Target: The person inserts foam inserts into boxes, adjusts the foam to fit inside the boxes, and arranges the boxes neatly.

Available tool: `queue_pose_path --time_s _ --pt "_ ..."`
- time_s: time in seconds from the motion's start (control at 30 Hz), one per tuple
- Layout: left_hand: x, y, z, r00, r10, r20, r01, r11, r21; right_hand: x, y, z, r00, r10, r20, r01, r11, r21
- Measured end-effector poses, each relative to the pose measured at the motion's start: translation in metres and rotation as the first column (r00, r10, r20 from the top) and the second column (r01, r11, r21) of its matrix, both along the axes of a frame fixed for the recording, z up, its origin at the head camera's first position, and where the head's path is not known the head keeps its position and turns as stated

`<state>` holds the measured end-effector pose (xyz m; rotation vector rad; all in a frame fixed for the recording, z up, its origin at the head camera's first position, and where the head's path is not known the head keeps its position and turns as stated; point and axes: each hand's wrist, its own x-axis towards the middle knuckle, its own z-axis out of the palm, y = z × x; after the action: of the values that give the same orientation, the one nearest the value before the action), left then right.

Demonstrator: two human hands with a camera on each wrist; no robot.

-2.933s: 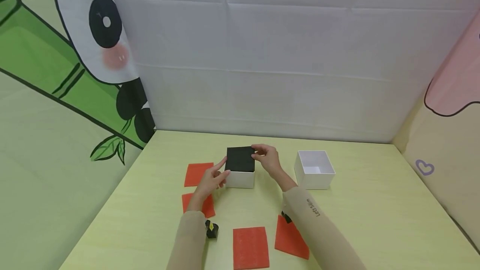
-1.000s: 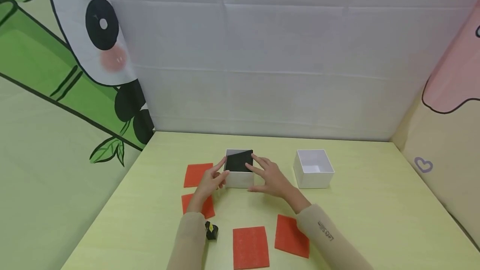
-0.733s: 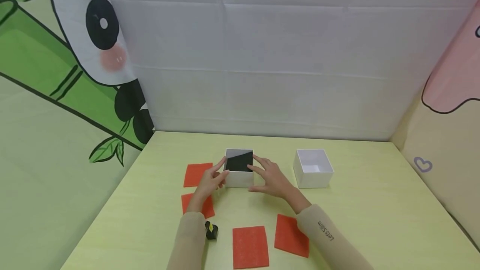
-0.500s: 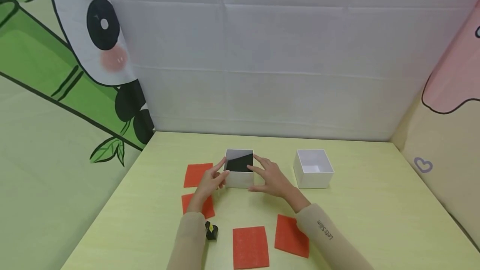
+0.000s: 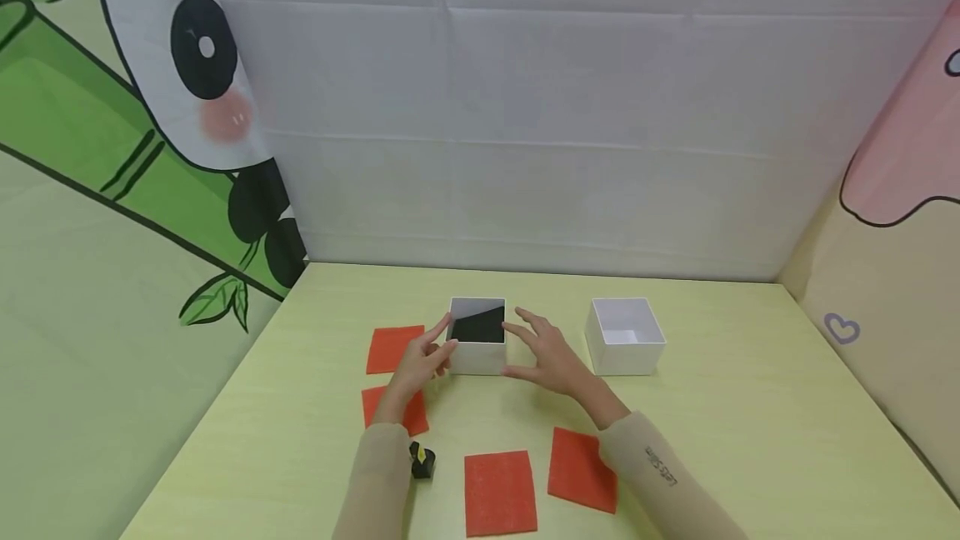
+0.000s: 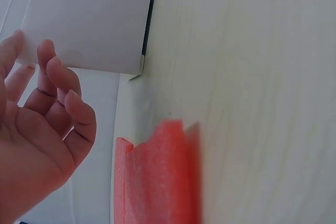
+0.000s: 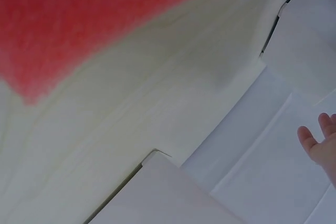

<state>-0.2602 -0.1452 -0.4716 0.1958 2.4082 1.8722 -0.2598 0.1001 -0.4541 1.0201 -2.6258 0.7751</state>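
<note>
A white open-topped box [image 5: 477,359] stands at the back middle of the table. Inside it, below the rim, lies a black square sheet [image 5: 480,325], dark against the pale far inner wall. My left hand [image 5: 420,365] touches the box's left side with its index finger, its thumb at the near left corner. In the left wrist view its other fingers curl loosely beside the box wall [image 6: 89,19]. To the box's right, my right hand [image 5: 553,361] has spread fingers and holds nothing, its fingertips close to the right wall.
A second white open box [image 5: 628,361] stands to the right. Red square sheets lie at the left [image 5: 393,350], partly under my left forearm [image 5: 416,415], in front [image 5: 500,494] and by my right sleeve [image 5: 582,471]. A small black object [image 5: 422,461] with yellow is at my left sleeve.
The black sheet, first flat across the box top with my right hand at its corner, has sunk inside. My right fingers have since moved slightly right, off the rim. My left hand has stayed.
</note>
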Motion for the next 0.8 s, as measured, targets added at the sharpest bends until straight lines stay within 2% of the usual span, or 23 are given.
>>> queue_pose_path --time_s 0.3,0.4,0.57,0.63,0.8 --pt "-0.007 0.007 0.000 0.999 0.024 -0.034 -0.025 0.999 -0.023 -0.002 0.019 0.008 1.000 0.004 0.010 -0.003 0.999 -0.042" --pt "-0.007 0.006 0.002 0.998 0.022 -0.058 -0.024 0.999 -0.026 0.000 0.023 0.010 1.000 -0.002 0.004 0.002 0.998 -0.060" --pt "0.004 0.010 0.021 0.997 0.029 -0.077 -0.032 0.999 -0.042 0.002 0.034 0.011 0.999 -0.006 -0.040 0.002 0.995 -0.102" --pt "0.004 0.011 0.022 0.995 0.052 -0.088 -0.057 0.997 -0.054 0.003 0.040 0.012 0.999 -0.013 -0.051 0.007 0.993 -0.119" --pt "0.000 0.009 0.015 0.979 0.131 -0.156 -0.143 0.987 -0.068 0.003 0.054 0.012 0.997 -0.034 -0.075 0.021 0.984 -0.176"
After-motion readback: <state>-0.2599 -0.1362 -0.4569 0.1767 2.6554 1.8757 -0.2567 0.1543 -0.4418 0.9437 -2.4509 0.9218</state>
